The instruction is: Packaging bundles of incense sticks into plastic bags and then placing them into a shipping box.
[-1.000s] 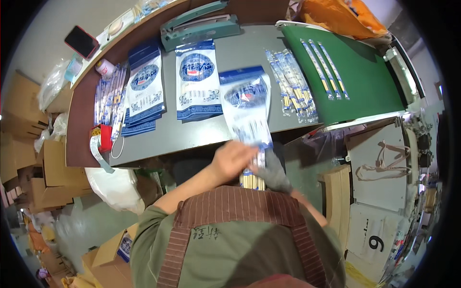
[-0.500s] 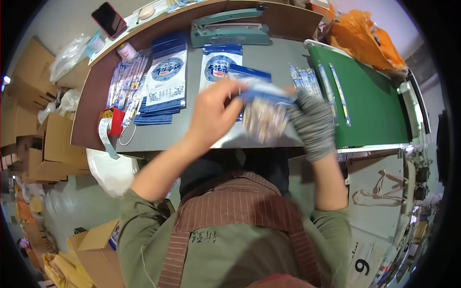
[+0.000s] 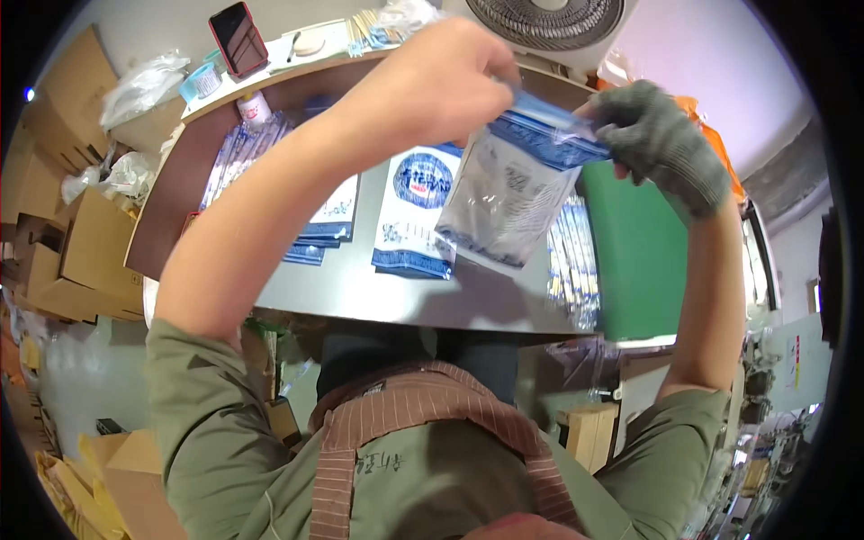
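The left hand [image 3: 445, 85], bare, is pinched on the upper left end of a blue-and-clear bag [image 3: 513, 193]. The right hand [image 3: 661, 135], in a grey glove with exposed fingertips, grips the same bag at its upper right end. The bag hangs between and below the two hands, its blue top band sloping down toward the right hand and its clear body slanting down to the left. From where I stand it appears raised above the grey bench [image 3: 504, 310]; its contents cannot be made out.

Seen past the bag's left edge is a stack of white-and-blue printed bags [image 3: 418, 184], partly covered by it in view. Below the right hand and just beside the held bag's lower right side, a bundle of slim wrapped sticks [image 3: 572, 270] lies on the bench, next to a green panel [image 3: 634, 261]. The left forearm crosses in front of a second pile of printed bags [image 3: 335, 211], leaving only part visible. Slim packets [image 3: 238, 157] lie farther left, near a small white bottle [image 3: 254, 108].
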`<state>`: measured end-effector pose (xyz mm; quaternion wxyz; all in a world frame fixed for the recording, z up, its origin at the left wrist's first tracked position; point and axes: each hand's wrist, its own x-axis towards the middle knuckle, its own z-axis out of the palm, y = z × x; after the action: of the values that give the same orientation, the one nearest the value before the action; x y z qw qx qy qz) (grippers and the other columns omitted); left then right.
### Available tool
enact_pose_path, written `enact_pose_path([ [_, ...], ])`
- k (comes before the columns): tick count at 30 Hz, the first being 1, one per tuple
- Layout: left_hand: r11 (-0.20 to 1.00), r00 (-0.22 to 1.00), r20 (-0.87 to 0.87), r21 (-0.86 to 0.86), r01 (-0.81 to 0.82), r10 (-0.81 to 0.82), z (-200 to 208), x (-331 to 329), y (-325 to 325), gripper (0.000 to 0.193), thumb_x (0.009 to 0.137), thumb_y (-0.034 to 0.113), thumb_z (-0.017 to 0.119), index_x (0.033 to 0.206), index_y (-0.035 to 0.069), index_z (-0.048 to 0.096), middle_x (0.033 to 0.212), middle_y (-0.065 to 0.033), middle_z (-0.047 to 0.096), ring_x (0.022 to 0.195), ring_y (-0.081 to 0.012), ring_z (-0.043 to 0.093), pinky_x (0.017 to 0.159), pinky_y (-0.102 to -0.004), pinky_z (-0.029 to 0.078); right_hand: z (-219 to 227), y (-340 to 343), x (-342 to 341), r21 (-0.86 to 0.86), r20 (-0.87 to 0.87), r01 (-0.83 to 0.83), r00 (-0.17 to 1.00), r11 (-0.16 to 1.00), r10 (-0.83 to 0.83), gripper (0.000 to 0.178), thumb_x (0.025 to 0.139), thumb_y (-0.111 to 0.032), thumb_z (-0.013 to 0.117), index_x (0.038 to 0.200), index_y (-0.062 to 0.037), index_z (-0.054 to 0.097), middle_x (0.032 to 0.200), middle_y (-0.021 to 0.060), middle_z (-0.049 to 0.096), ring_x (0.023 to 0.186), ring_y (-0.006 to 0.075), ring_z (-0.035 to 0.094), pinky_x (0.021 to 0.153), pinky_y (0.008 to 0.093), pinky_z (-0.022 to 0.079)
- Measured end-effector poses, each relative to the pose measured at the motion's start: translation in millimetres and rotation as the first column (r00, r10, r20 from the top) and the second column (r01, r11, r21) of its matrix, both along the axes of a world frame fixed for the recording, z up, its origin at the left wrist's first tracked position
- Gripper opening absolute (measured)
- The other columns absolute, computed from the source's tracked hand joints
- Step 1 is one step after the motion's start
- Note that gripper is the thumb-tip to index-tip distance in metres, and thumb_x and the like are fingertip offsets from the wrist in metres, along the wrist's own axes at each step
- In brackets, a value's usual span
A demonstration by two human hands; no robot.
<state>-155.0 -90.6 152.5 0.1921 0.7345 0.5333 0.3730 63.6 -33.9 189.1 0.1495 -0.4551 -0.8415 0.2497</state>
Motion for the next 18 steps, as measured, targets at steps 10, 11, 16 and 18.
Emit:
enact_pose_path([
  [10, 0.678, 0.814, -0.311, 0.722, -0.133, 0.491, -15, -34, -4, 0.020, 0.078, 0.004, 0.057, 0.096, 0.007, 0.065, 0.081, -0.0085, 0.065, 0.065, -0.0231, 0.063, 0.060, -0.0319, 0.051, -43, 29, -35, 0.606, -0.256, -0.122, 0.905, 0.786, 0.339, 0.023, 0.087, -0.007, 0.062, 0.109, -0.0089, 0.067, 0.082, 0.0074, 0.069, 0.073, 0.0160, 0.065, 0.068, 0.0262, 0.052],
  [11, 0.702, 0.842, -0.289, 0.699, -0.139, 0.455, -37, -32, -16, 0.018, 0.072, 0.006, 0.060, 0.090, 0.005, 0.060, 0.093, -0.0078, 0.065, 0.080, -0.0275, 0.064, 0.062, -0.0389, 0.053, -76, 24, -30, 0.580, -0.280, -0.147, 0.888, 0.801, 0.366, 0.024, 0.085, -0.004, 0.061, 0.107, -0.0100, 0.067, 0.088, 0.0099, 0.067, 0.079, 0.0199, 0.065, 0.071, 0.0281, 0.052],
  [16, 0.975, 0.881, -0.466, 0.222, 0.028, 0.081, -221, -48, -40, 0.041, 0.077, 0.003, 0.057, 0.117, 0.007, 0.059, 0.132, -0.0081, 0.053, 0.129, -0.0286, 0.043, 0.102, -0.0367, 0.043, -249, -21, -44, 0.390, 0.070, -0.277, 0.960, 0.878, 0.272, 0.035, 0.080, -0.004, 0.059, 0.113, -0.0136, 0.063, 0.090, 0.0122, 0.057, 0.079, 0.0294, 0.059, 0.069, 0.0395, 0.049],
  [18, 0.991, 0.902, -0.432, 0.129, 0.046, 0.014, -259, -42, -51, 0.048, 0.074, 0.005, 0.061, 0.122, 0.003, 0.056, 0.136, -0.0073, 0.050, 0.132, -0.0291, 0.040, 0.106, -0.0437, 0.036, -288, -29, -45, 0.313, 0.114, -0.257, 0.966, 0.914, 0.233, 0.040, 0.079, -0.003, 0.061, 0.118, -0.0135, 0.062, 0.092, 0.0131, 0.057, 0.079, 0.0291, 0.058, 0.071, 0.0385, 0.050],
])
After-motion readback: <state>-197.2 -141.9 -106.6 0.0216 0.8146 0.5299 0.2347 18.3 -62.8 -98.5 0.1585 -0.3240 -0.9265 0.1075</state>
